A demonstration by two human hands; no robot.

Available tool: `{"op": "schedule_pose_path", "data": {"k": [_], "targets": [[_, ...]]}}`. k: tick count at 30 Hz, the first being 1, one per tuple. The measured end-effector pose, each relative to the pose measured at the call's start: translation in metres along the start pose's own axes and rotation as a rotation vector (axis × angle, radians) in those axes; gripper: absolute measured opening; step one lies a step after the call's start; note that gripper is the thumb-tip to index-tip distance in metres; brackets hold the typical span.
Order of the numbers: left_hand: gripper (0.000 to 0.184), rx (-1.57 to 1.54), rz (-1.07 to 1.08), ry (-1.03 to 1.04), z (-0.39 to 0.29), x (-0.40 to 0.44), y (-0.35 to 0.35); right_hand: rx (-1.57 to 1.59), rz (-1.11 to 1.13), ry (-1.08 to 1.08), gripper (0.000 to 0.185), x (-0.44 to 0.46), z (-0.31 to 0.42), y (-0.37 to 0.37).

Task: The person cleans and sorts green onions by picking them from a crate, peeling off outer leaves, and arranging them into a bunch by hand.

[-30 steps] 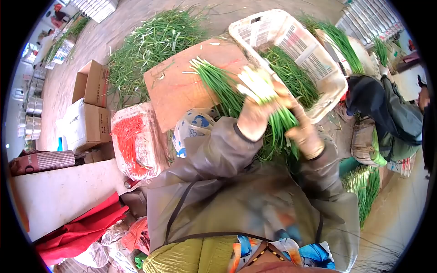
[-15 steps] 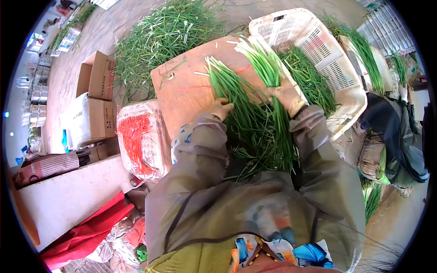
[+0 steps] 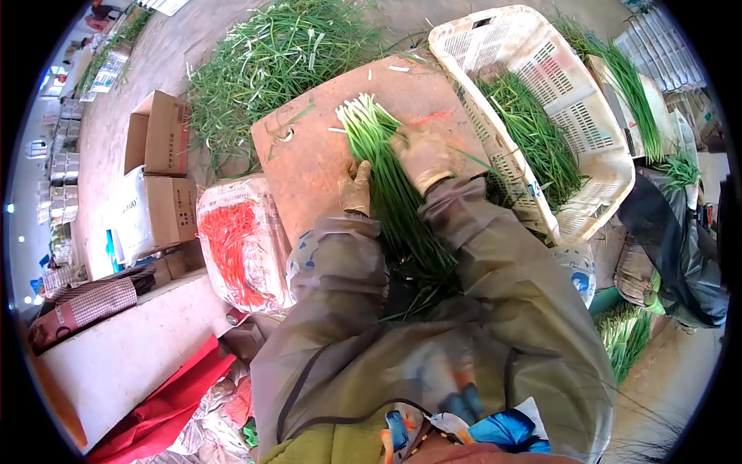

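Observation:
On the tilted reddish-brown board (image 3: 309, 166) lies one bunch of garlic chives (image 3: 375, 143), pale stem ends toward the top and green leaves hanging over the near edge to my lap. My gloved left hand (image 3: 355, 188) presses on the bunch's left side, thumb up, its fingers partly hidden. From the right, my gloved right hand (image 3: 423, 158) is closed against the bunch with curled fingers; the fingertips are hard to make out. A few cut stem bits are scattered on the board.
Right of the board stands a white plastic crate (image 3: 533, 182) with chives inside. Behind is a large heap of loose chives (image 3: 278, 69). Red ties (image 3: 232, 243) lie on a wrapped bundle at left, near cardboard boxes (image 3: 162, 139). Another person's dark clothing (image 3: 672, 240) shows at right.
The chives in my right hand have come left and down to join those at my left hand, forming one bunch. The right hand moved left; the left hand shifted slightly left.

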State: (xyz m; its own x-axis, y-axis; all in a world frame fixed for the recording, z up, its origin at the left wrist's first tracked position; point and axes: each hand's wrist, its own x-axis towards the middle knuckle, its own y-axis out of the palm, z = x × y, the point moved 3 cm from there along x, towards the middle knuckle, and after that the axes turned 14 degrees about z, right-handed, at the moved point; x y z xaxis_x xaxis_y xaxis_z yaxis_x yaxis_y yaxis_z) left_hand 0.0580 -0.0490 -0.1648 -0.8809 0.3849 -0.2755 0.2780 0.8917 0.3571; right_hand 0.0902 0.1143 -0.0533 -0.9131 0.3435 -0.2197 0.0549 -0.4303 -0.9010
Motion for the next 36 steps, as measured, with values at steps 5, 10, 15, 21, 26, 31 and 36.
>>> {"op": "schedule_pose_path", "data": {"k": [5,10,15,21,26,31,36], "targets": [[0.052,0.125,-0.047,0.117,-0.030,-0.009,0.034,0.243,0.141,0.181,0.040,0.046,-0.042,-0.001],[0.079,0.969,-0.147,-0.048,-0.041,-0.007,0.045,0.224,0.428,0.179,0.034,0.066,-0.027,0.021],[0.074,1.040,-0.132,-0.029,-0.041,-0.007,0.045,0.441,0.410,0.309,0.032,0.059,-0.019,0.001],[0.071,1.056,-0.128,-0.057,-0.037,-0.005,0.041,0.932,0.454,0.074,0.029,0.121,-0.049,0.061],[0.073,1.048,-0.119,-0.078,-0.041,-0.010,0.043,0.525,0.334,0.169,0.031,0.125,-0.046,0.069],[0.072,0.785,-0.104,0.130,-0.016,-0.004,0.032,0.545,0.020,0.022,0.021,0.024,-0.041,0.013],[0.054,0.813,-0.056,0.068,-0.020,0.034,0.031,0.530,0.122,0.088,0.034,-0.006,-0.011,0.051]]}}
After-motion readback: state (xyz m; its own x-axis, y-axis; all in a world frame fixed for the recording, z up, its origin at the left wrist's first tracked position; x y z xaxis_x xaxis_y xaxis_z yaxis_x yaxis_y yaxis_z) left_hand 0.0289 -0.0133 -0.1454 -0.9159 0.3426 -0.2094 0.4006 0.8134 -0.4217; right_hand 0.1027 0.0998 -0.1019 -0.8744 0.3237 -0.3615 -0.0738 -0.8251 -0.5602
